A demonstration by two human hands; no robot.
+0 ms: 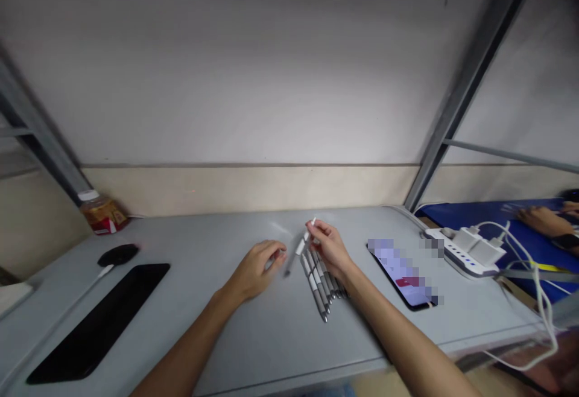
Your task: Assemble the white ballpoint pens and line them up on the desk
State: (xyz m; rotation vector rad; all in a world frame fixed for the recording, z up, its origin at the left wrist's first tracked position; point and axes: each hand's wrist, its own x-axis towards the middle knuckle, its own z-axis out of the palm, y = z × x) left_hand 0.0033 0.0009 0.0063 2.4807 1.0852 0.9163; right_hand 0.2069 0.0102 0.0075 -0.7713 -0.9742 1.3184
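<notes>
My right hand (332, 246) pinches a white and grey pen (302, 244) near its upper end; the pen slants down to the left, its lower part blurred. Beneath that hand, several similar pens (318, 282) lie side by side on the grey table (253, 343). My right wrist covers part of the row. Just left of the held pen is my left hand (261, 267), fingers loosely curved with a gap between thumb and fingers. Nothing shows in it, and it appears apart from the pen.
A lit phone (402, 276) and a white power strip (461, 252) with cables are on the right. Toward the left lie a black slab (102, 324), a round black object (118, 255) and a jar (102, 212). Another person's hand (545, 222) rests on a blue surface (479, 219) at far right.
</notes>
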